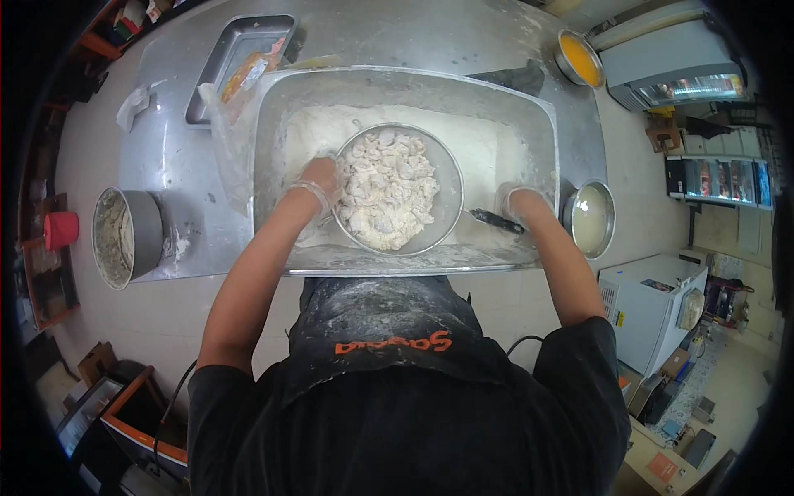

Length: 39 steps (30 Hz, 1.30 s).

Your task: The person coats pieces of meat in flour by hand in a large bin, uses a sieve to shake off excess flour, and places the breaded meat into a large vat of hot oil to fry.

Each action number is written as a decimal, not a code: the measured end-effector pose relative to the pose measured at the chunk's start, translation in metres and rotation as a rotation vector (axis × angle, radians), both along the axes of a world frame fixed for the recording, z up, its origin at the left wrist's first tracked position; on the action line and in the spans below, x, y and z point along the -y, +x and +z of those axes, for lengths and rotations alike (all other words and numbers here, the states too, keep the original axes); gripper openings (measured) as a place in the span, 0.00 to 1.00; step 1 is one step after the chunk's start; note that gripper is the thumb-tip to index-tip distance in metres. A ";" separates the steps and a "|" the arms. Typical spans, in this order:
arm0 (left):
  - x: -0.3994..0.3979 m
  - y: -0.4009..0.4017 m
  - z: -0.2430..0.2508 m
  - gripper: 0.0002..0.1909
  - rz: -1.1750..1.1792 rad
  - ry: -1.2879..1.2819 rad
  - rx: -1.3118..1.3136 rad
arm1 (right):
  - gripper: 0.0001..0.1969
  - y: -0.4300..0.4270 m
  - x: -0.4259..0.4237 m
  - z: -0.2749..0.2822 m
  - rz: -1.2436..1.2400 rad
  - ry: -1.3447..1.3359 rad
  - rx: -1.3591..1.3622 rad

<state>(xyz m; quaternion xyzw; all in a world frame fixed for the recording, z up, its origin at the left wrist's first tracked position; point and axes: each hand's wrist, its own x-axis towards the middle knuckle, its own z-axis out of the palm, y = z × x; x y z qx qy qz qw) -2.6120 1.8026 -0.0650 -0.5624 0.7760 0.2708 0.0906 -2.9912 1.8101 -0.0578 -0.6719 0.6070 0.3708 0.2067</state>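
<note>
A round metal strainer (450,186) rests on white flour (490,146) inside a large rectangular metal tub (384,77). Lumpy flour-coated pieces (391,186), perhaps meat, fill much of its mesh. My left hand (321,177), in a clear plastic glove, is against the strainer's left rim; its fingers are mostly hidden, so its grip is unclear. The strainer's black handle (497,221) points right. Just above the handle's end, my gloved right hand (520,201) is low in the tub near its right wall, with its fingers hard to make out.
Left of the tub stand a flour-crusted round pan (141,232) and a metal tray (201,93) holding a plastic package (248,77). Clear plastic sheeting (223,149) hangs by the tub's left wall. On the right are bowls of orange liquid (581,60) and pale liquid (589,220).
</note>
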 end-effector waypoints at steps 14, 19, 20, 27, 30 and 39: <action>0.007 0.011 -0.032 0.12 0.036 -0.014 -0.098 | 0.09 0.003 0.023 0.026 0.045 -0.072 0.169; 0.007 0.012 -0.022 0.12 0.071 0.048 -0.126 | 0.20 0.049 0.017 0.064 -0.162 -0.218 0.971; 0.006 0.011 -0.016 0.12 0.044 0.036 -0.129 | 0.25 0.051 0.015 0.061 -0.174 -0.163 0.915; 0.004 0.006 -0.010 0.12 0.020 -0.041 -0.083 | 0.22 0.075 -0.022 -0.041 -0.102 -0.515 0.397; -0.008 -0.016 0.011 0.14 0.329 -0.063 -0.156 | 0.17 0.082 -0.017 -0.006 -0.336 -0.628 0.678; -0.021 -0.001 0.056 0.17 0.365 -0.133 -0.333 | 0.18 0.092 -0.003 0.083 -0.423 -0.620 0.629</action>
